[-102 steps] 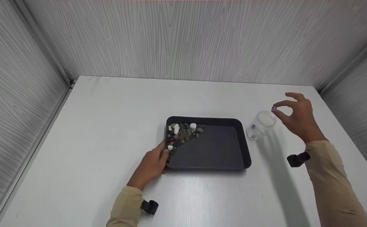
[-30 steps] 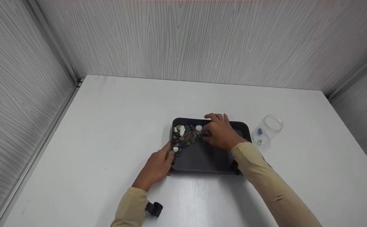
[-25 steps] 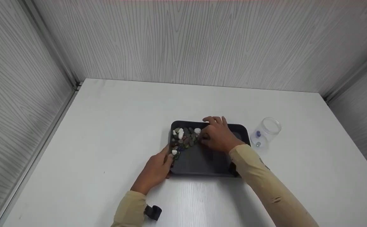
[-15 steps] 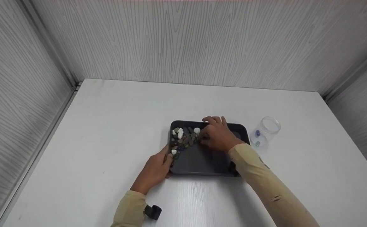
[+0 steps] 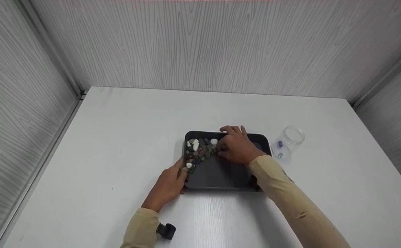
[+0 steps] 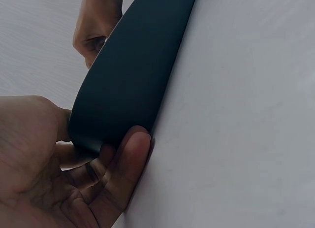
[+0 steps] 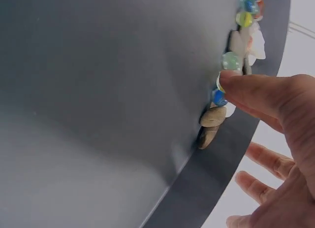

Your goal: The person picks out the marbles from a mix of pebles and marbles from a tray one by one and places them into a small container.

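Observation:
A dark grey tray (image 5: pixel 217 175) lies on the white table, with stones (image 5: pixel 205 151) and glass marbles gathered along its left and far sides. My left hand (image 5: pixel 167 182) grips the tray's left edge; the left wrist view has its fingers curled around the tray's near corner. Inside the tray, my right hand (image 5: pixel 238 148) reaches to the end of the pile. Thumb and forefinger pinch a small marble (image 7: pixel 219 85), mostly covered by the thumb, with its other fingers spread beyond the rim. Beside it sit a blue marble (image 7: pixel 218 98) and a pale green marble (image 7: pixel 230 61).
Right of the tray stands a clear open jar (image 5: pixel 293 135) with a few marbles, blue and clear, at its bottom. Pale wood-grain panels (image 5: pixel 200 44) enclose the table at the back and both sides.
My right hand has come from above the jar, where it held a blue marble, down to the pile in the tray. Over the last second it barely moves. The left hand keeps its grip.

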Demonstrator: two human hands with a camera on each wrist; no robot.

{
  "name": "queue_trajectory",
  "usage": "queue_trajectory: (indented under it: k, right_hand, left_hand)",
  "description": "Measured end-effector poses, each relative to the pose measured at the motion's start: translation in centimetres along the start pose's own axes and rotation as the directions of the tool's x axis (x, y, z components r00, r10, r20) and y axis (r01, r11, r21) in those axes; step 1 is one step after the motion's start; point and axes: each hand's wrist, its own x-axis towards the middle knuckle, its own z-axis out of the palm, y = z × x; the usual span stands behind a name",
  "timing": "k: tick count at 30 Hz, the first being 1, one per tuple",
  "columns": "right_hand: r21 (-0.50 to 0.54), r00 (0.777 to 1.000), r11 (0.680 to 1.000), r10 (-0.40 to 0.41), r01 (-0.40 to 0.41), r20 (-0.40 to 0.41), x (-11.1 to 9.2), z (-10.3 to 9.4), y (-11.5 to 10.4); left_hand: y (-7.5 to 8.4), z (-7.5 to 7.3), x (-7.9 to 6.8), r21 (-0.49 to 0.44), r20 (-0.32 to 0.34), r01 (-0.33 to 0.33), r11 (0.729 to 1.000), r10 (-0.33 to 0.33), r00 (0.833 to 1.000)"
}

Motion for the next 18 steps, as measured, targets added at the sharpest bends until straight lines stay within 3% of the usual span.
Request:
queue_trajectory:
  k: [9, 13, 18]
  right_hand:
    - [0.025, 0.983, 0.998, -0.051, 0.056, -0.177, -1.2, -3.1, 0.6]
    - [0.015, 0.961, 0.998, -0.055, 0.062, -0.273, -2.5, -5.0, 1.8]
    - [0.027, 0.93, 0.999, -0.006, 0.017, -0.367, -4.5, -7.3, 3.9]
  left_hand:
    - [0.0, -0.2, 0.1, -0.003, -0.013, 0.003, 1.0, -0.003, 1.0]
    - [0.0, -0.1, 0.2, 0.007, -0.015, 0.002, 1.0, -0.001, 1.0]
    - [0.0, 0.0, 0.1, 0.017, -0.018, 0.012, 1.0, -0.012, 1.0]
